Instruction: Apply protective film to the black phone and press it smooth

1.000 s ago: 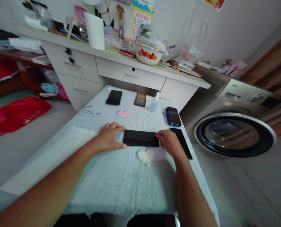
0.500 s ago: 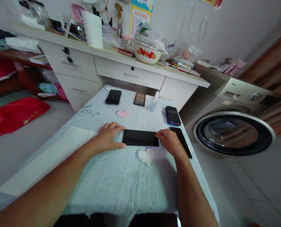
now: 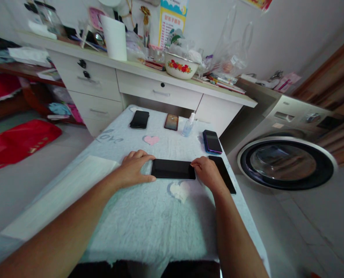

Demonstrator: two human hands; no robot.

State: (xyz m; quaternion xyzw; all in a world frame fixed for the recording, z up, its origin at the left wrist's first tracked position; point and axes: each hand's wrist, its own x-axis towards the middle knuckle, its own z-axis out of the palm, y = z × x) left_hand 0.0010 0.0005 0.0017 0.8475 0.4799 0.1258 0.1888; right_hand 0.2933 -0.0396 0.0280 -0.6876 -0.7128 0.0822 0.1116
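Note:
A black-screened phone (image 3: 173, 169) lies flat and lengthwise across the cloth, screen up. My left hand (image 3: 135, 166) grips its left end, with the thumb at the near corner and a fingertip at the far corner. At the right end, my right hand (image 3: 205, 170) has its fingertips pinched together on the screen's upper right edge. Whatever is between those fingertips is too small to make out. Just right of that hand lies a second dark, flat device (image 3: 224, 174), partly covered by the hand and wrist.
Farther back on the tablecloth (image 3: 148, 216) are a black phone (image 3: 139, 119), a brownish phone (image 3: 171, 122), a clear spray bottle (image 3: 188, 125) and stacked phones (image 3: 212, 141). A white strip (image 3: 61, 197) runs under my left forearm. A washing machine (image 3: 287, 116) stands at the right.
Both hands keep their places at the ends of the phone. The view has shifted very slightly; nothing else visibly moved.

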